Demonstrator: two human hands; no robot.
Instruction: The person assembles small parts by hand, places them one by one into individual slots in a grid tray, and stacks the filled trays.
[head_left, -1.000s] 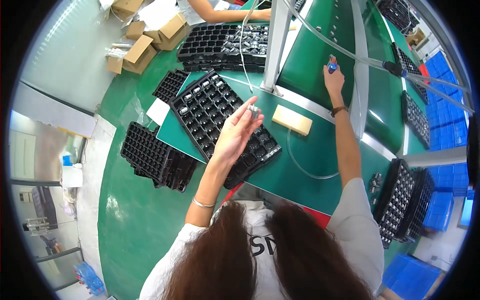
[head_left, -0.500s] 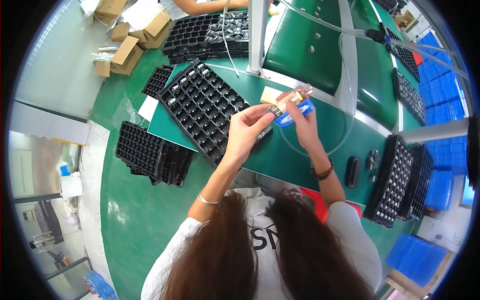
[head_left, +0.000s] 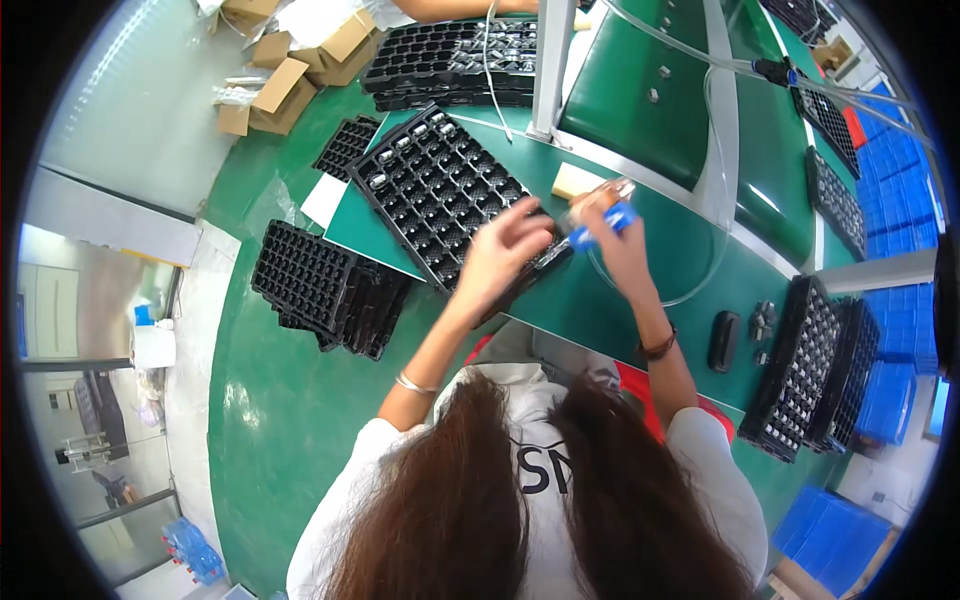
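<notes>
Gripped in your right hand (head_left: 624, 258), a small blue tool (head_left: 623, 215) with a clear, brownish-tinted end is held at a slant above the green tabletop (head_left: 600, 300), its outline softened by blur. Beside it, a black rectangular tray (head_left: 440, 190) lies askew on the same surface, rows of square pockets facing up, its near corner reaching the table's edge. Small silvery pieces (head_left: 378, 181) sit in several pockets at the tray's far end, while your left hand (head_left: 497, 250), fingers loosely spread, covers part of its near end.
</notes>
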